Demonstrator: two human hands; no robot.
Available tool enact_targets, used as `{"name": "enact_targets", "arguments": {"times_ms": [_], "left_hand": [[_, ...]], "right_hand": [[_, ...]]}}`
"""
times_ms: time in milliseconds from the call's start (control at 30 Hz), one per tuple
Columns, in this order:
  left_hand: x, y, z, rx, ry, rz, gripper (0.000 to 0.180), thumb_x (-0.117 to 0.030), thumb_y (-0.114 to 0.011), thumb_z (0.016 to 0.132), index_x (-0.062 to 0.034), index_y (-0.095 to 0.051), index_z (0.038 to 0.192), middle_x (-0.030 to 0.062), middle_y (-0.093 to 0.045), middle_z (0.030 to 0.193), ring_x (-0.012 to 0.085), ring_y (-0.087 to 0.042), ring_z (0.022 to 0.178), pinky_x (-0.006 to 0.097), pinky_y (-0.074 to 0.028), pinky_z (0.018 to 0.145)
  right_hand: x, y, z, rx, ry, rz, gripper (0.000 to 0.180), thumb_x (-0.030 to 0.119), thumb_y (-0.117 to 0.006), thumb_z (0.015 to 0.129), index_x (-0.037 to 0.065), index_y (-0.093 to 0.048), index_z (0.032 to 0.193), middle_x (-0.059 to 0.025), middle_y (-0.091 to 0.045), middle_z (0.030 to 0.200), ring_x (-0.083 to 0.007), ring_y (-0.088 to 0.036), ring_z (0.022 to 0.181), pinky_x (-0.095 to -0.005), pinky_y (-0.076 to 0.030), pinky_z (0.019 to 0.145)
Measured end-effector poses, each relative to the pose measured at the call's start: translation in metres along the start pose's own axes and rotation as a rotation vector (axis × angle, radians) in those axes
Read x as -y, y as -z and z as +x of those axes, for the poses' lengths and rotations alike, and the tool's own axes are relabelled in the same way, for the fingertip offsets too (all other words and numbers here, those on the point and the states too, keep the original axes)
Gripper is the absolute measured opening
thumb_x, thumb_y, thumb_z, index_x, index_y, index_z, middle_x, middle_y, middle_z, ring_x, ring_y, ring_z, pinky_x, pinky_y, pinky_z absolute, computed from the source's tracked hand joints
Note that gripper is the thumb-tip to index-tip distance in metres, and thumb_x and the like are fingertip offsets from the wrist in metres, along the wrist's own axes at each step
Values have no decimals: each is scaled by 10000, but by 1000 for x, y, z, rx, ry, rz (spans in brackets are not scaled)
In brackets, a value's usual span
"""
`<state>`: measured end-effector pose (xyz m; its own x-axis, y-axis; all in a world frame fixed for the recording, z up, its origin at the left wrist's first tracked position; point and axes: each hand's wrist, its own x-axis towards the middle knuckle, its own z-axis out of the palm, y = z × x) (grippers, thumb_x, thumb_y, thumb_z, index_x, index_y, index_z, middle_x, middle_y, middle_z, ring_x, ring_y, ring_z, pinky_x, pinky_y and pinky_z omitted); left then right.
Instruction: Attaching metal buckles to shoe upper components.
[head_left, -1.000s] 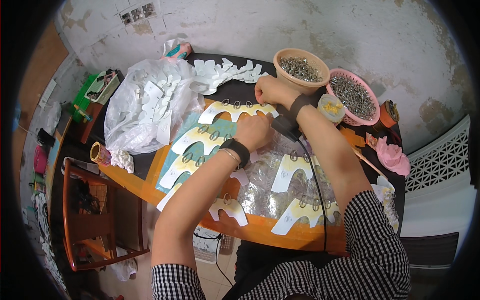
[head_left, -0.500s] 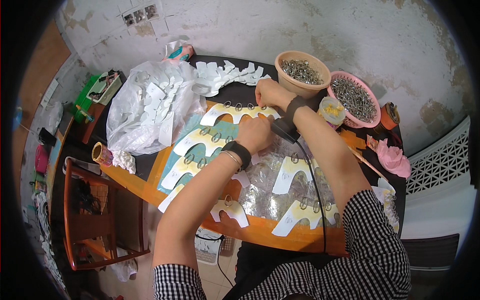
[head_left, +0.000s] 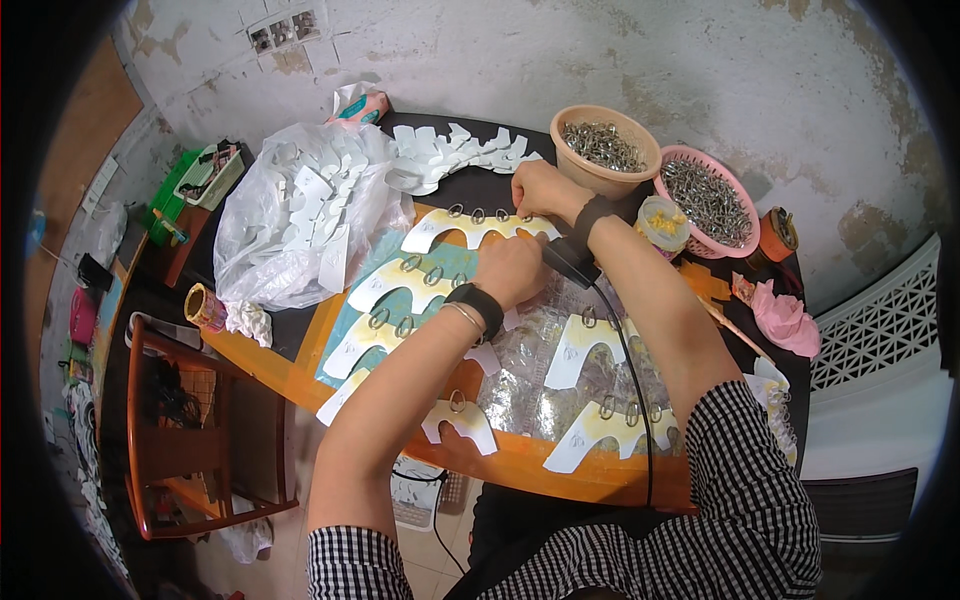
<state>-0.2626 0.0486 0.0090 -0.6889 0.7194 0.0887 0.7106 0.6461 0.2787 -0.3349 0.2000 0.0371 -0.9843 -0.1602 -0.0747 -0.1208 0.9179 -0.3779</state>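
Observation:
My right hand (head_left: 538,190) reaches to the far edge of a white and yellow arch-shaped card (head_left: 462,228) and pinches at one of the metal rings (head_left: 500,214) set along it. My left hand (head_left: 510,268), fingers curled, presses down on the near side of the same card. Both wrists wear black bands. More arch cards with rings (head_left: 400,285) lie in a row to the left on a teal sheet. Others (head_left: 600,345) rest on shiny foil over the orange board (head_left: 520,462).
A tan bowl (head_left: 572,128) and a pink basket (head_left: 738,190), both full of metal rings, stand at the far right. A clear bag of white cutouts (head_left: 300,215) lies at the left, with loose cutouts (head_left: 450,152) behind it. A black cable (head_left: 632,385) runs along my right arm. A wooden chair (head_left: 190,430) stands lower left.
My right hand has moved away from the left hand toward the far edge of the top card. The left hand has stayed about where it was.

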Motion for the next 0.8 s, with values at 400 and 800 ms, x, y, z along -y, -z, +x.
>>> {"name": "enact_targets", "arguments": {"times_ms": [400, 800], "left_hand": [[-7, 10, -6, -13, 10, -65, 246, -205, -548, 844, -85, -671, 1021, 162, -709, 864, 327, -699, 820, 452, -520, 733], [-4, 4, 2, -19, 3, -71, 477, -228, -602, 801, -98, -623, 1260, 192, -695, 801, 343, -687, 760, 439, -536, 706]], "right_hand": [[5, -1, -6, -4, 4, -81, 121, 34, -759, 629, 16, -714, 740, -156, -704, 776, -260, -691, 751, -358, -554, 683], [0, -3, -4, -101, 9, -26, 79, 94, -674, 711, 34, -719, 735, -203, -693, 791, -357, -690, 804, -404, -554, 757]]}}
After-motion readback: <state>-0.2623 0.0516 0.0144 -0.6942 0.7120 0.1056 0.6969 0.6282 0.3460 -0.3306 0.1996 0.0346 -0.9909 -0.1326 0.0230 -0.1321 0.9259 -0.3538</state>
